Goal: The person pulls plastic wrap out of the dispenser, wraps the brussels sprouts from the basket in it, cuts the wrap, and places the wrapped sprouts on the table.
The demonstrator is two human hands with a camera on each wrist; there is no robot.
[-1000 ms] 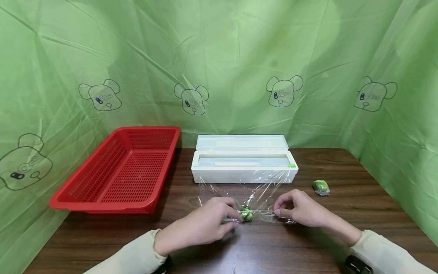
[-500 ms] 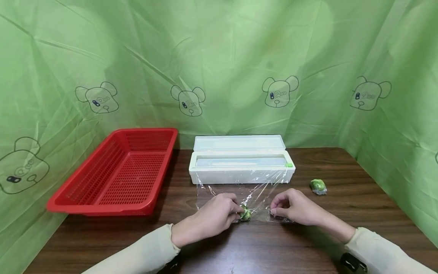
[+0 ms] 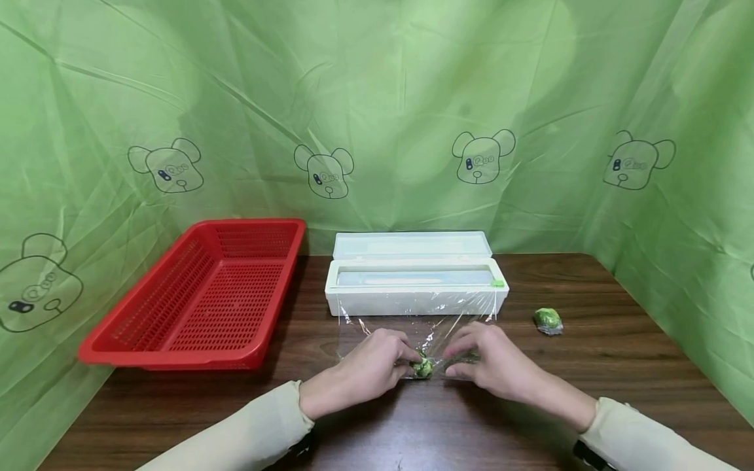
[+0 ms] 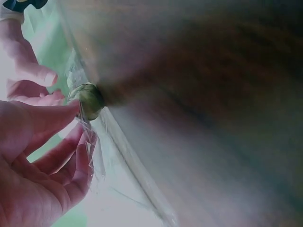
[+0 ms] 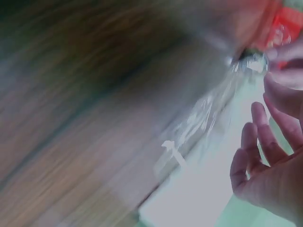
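A small green Brussels sprout (image 3: 422, 367) lies on the table under clear cling film (image 3: 412, 330), which stretches down from an uncapped white dispenser box (image 3: 415, 302). My left hand (image 3: 372, 367) pinches the film at the sprout's left side. In the left wrist view, film gathers between that hand's thumb and fingers, and the thumb tip meets the sprout (image 4: 92, 101). My right hand (image 3: 495, 361) is just right of the sprout, thumb and fingers apart and loosely bent. Whether it touches the film is hard to tell.
A red perforated plastic basket (image 3: 235, 358) stands at the left of the brown wooden table (image 3: 389, 438). Another green sprout wrapped in film (image 3: 548, 320) lies to the right. Green printed fabric (image 3: 400, 131) encloses the back and sides.
My left hand has closed in on the sprout's left side and now pinches film there. The right hand has let go of the film's right side and come left towards the sprout.
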